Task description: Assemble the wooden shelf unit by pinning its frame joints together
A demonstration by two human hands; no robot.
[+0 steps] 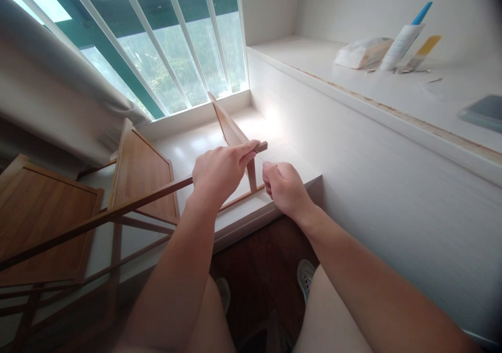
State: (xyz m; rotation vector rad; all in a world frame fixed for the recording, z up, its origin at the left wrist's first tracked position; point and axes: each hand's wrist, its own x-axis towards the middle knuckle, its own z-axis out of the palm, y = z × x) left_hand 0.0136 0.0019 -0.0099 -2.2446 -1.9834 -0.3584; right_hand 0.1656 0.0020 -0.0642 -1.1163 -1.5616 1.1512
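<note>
My left hand (219, 172) is closed around the end of a long brown wooden rail (149, 198), its fingertips beside the rail's tip. The rail runs left across a wooden shelf frame with several slatted or flat panels, such as the middle wooden panel (145, 172). Just right of it, my right hand (288, 185) is a fist around a thin metal rod (260, 156) that reaches up to the rail's end; its handle is hidden in the fingers. Behind both hands, another wooden panel (231, 125) stands tilted on the white sill.
A barred window (176, 55) and a grey curtain (66, 76) lie ahead. On the white ledge (314, 65) at right are a crumpled packet (363, 53), a white container (402, 47) with a blue tip, a yellow-ended item (425, 49), small metal pieces and a phone-like slab (484, 112).
</note>
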